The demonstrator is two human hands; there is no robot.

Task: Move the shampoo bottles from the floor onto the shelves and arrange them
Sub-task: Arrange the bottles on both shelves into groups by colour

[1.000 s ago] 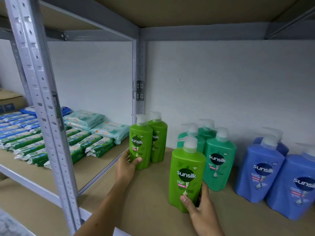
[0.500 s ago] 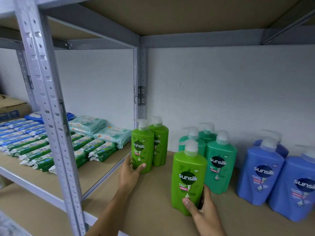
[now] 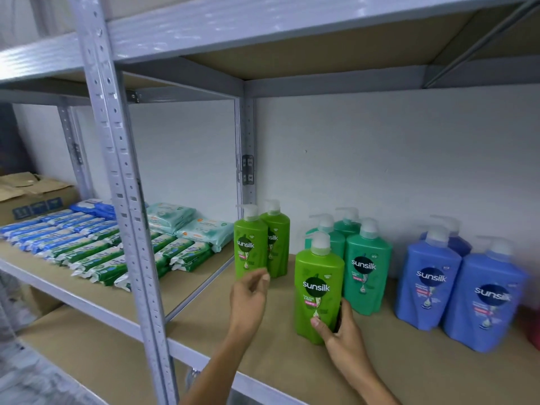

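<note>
Several Sunsilk bottles already stand grouped by colour on the shelf board [image 3: 394, 372], where the right hand [image 3: 340, 334] grips a light-green shampoo bottle [image 3: 318, 290] awaiting alignment, while the left hand [image 3: 248, 296] hovers loosely curled, empty.

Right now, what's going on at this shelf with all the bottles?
A person is stocking shampoo on a grey metal shelf. Their right hand grips the front lime-green pump bottle standing on the board. Their left hand hovers open, just in front of two more lime-green bottles. Teal bottles and blue bottles stand further right.
</note>
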